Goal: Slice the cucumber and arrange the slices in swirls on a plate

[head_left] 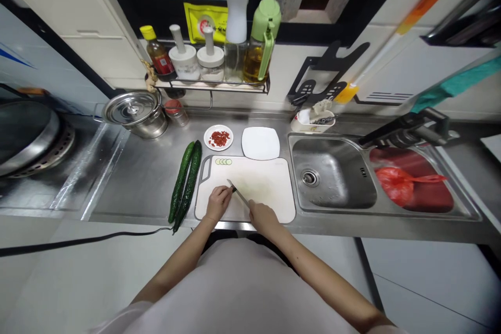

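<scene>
My left hand (219,202) pinches a short, dark green cucumber piece (234,188) on the white cutting board (274,180). The fingers of my right hand (264,217) are wrapped round the handle of a knife (241,198). Its blade points up and left, right beside the cucumber piece; whether it touches cannot be made out. Several thin cucumber slices (223,162) lie in a row near the board's upper left corner. Two whole cucumbers (181,182) rest side by side on the counter, left of the board.
Behind the board stand a small plate (207,133) of red bits and a white square plate (261,143). A lidded steel pot (135,112) and a stove pan (27,133) are leftward. To the right is a double sink (332,172) with a red bag (395,185).
</scene>
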`<control>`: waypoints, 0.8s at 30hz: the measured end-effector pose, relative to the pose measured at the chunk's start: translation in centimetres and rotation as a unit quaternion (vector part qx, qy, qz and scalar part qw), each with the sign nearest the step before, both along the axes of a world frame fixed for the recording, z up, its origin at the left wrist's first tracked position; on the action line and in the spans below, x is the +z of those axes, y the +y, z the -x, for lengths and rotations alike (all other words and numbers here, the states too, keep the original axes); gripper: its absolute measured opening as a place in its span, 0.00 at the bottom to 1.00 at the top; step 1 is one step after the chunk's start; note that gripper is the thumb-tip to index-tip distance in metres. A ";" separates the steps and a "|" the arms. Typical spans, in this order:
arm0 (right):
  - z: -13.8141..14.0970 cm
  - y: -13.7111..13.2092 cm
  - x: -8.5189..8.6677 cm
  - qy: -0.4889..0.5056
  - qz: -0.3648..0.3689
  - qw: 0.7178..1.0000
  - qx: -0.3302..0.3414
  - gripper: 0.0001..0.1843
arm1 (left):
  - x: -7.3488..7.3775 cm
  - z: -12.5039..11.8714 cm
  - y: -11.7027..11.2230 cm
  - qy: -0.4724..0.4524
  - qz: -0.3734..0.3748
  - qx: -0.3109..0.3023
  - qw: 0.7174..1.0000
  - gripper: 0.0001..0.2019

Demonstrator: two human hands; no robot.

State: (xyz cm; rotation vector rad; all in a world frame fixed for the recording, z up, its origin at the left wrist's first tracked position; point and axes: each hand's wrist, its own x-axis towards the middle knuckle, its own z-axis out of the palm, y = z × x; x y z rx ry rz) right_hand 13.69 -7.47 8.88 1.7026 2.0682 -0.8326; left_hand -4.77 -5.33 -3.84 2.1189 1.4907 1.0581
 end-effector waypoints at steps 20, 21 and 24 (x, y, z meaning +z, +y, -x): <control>0.3 0.0 -1.3 -0.006 -0.018 1.000 0.000 0.16 | -0.2 0.1 0.0 -0.010 0.006 -0.004 1.000 0.10; 0.3 0.0 -1.4 -0.005 -0.018 1.000 0.000 0.16 | -0.2 0.1 0.0 -0.010 0.006 -0.004 1.000 0.10; 0.4 0.2 -1.7 -0.002 -0.015 1.000 0.005 0.16 | -0.3 0.1 0.0 -0.011 0.002 -0.005 1.000 0.10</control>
